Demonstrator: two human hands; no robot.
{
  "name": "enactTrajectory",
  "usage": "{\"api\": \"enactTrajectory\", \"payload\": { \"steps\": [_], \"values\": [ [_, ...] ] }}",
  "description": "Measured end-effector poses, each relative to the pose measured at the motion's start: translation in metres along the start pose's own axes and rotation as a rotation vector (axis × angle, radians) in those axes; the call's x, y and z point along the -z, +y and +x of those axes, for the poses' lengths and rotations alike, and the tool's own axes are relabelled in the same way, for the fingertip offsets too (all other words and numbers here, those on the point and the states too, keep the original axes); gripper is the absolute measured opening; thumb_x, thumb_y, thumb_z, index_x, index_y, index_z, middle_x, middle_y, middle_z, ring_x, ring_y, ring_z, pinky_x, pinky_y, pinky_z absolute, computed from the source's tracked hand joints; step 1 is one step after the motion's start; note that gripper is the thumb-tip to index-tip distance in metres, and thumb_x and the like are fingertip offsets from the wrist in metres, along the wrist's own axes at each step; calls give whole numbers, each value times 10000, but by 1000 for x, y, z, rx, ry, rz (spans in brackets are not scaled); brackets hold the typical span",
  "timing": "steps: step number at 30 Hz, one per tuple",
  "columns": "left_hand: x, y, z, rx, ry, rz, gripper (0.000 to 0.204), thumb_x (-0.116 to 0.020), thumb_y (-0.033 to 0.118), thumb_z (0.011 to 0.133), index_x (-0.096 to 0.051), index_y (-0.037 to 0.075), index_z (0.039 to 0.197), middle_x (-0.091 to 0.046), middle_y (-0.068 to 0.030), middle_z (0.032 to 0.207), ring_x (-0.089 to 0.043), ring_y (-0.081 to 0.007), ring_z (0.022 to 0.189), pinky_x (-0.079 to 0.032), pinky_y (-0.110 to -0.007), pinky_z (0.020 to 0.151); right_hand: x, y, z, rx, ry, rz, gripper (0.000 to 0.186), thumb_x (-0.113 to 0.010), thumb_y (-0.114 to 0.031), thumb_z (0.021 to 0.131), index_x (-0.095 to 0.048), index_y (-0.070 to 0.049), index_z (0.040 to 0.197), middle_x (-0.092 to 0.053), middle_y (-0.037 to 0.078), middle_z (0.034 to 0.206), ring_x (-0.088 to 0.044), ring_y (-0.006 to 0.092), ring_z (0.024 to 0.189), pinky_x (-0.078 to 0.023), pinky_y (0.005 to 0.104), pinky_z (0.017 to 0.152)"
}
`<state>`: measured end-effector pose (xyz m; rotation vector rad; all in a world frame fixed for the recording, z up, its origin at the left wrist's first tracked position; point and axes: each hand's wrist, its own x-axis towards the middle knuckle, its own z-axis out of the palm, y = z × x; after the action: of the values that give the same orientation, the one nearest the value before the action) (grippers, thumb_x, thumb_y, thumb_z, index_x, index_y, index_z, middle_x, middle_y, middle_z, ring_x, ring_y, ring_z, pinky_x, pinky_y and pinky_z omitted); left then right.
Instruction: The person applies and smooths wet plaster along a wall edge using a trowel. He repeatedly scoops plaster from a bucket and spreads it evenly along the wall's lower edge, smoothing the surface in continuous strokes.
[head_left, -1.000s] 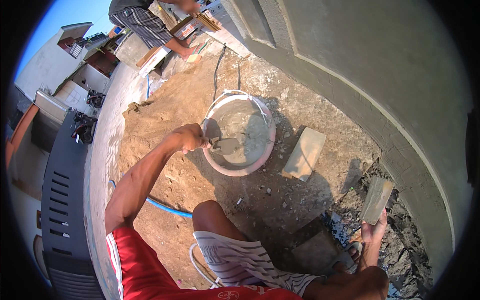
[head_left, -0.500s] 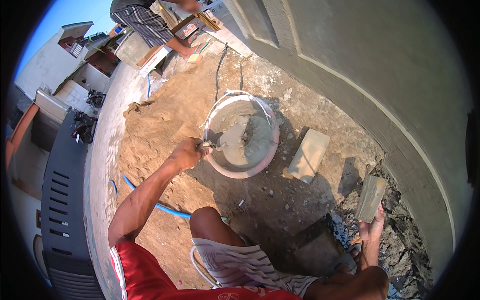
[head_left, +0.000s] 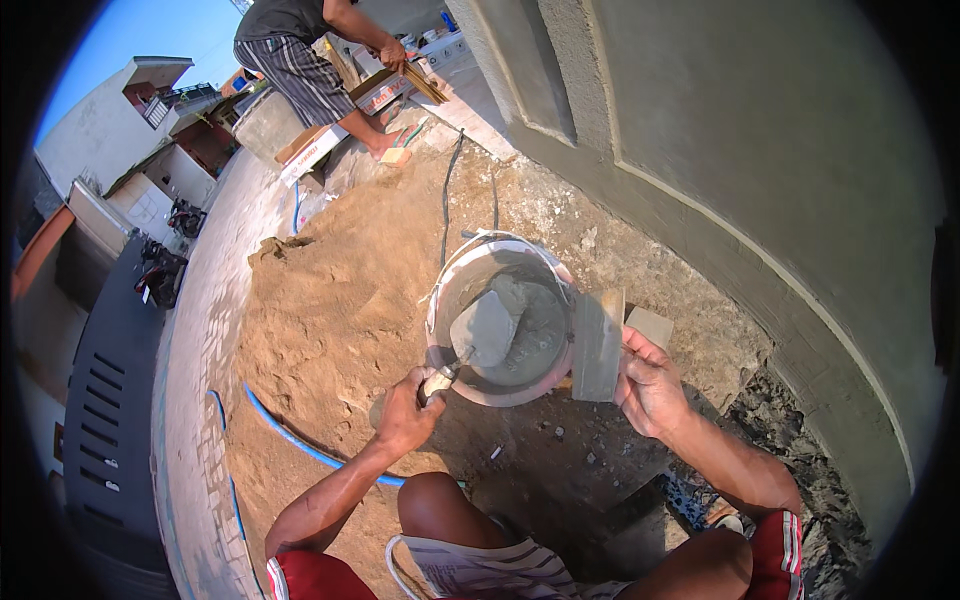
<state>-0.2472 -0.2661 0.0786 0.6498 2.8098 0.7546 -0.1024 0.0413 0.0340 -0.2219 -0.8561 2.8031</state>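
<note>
My left hand (head_left: 408, 412) is closed round the handle of a trowel (head_left: 483, 330), whose flat blade is inside a round bucket (head_left: 440, 300). Wet grey mortar (head_left: 537, 325) lies in the bucket beside and under the blade. To the right, my right hand (head_left: 650, 384) grips a flat rectangular grey board (head_left: 598, 350) by its right edge. The board is held upright close to the bucket's right rim and overlaps it in view. Whether the two touch, I cannot tell. A pale rectangular slab (head_left: 650, 325) on the ground is partly hidden behind the board and my right hand.
A sand heap (head_left: 330, 300) spreads left of the bucket, with a blue hose (head_left: 300, 440) across it. A plastered wall (head_left: 760, 150) curves along the right, dark mortar (head_left: 800, 440) at its foot. Another person (head_left: 300, 70) bends over boxes at the far end, holding thin strips.
My right hand has brought the board from the lower right up beside the bucket. My left hand has shifted slightly right and down with the trowel, its blade still in the bucket.
</note>
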Motion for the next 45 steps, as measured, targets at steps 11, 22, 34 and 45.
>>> {"api": "enactTrajectory", "payload": {
  "steps": [11,22,34,45],
  "values": [
    [-12,-11,-4,-184,192,-96,309,-642,45,839,-527,-5,1121,-634,-234,887,-634,-445,800,-496,-475,688,-44,79,72,-13,20,168,252,-434,-95,1026,-484,-50,1269,-627,116,1212,-642,278,1094,-542,497,943],
    [-43,-13,-2,-358,278,56,424,-684,86,847,-450,-1,1190,-499,-250,1022,-562,-492,839,-452,-544,667,-44,92,86,33,2,320,290,-442,-117,1031,-478,-59,1313,-604,123,1276,-620,282,1140,-524,504,959],
    [-45,-22,-3,-470,430,317,419,-693,13,791,-473,-10,1148,-453,-251,979,-538,-457,780,-426,-521,598,-36,87,76,36,-179,473,338,-516,-144,996,-505,-53,1321,-622,112,1264,-628,253,1127,-551,414,915],
    [-37,-16,-2,-570,486,401,433,-668,-44,757,-483,56,1136,-423,-208,912,-506,-392,730,-401,-489,555,-26,82,66,56,-154,491,315,-542,-171,980,-549,-92,1284,-649,90,1220,-644,224,1083,-555,378,862]
  ]
}}
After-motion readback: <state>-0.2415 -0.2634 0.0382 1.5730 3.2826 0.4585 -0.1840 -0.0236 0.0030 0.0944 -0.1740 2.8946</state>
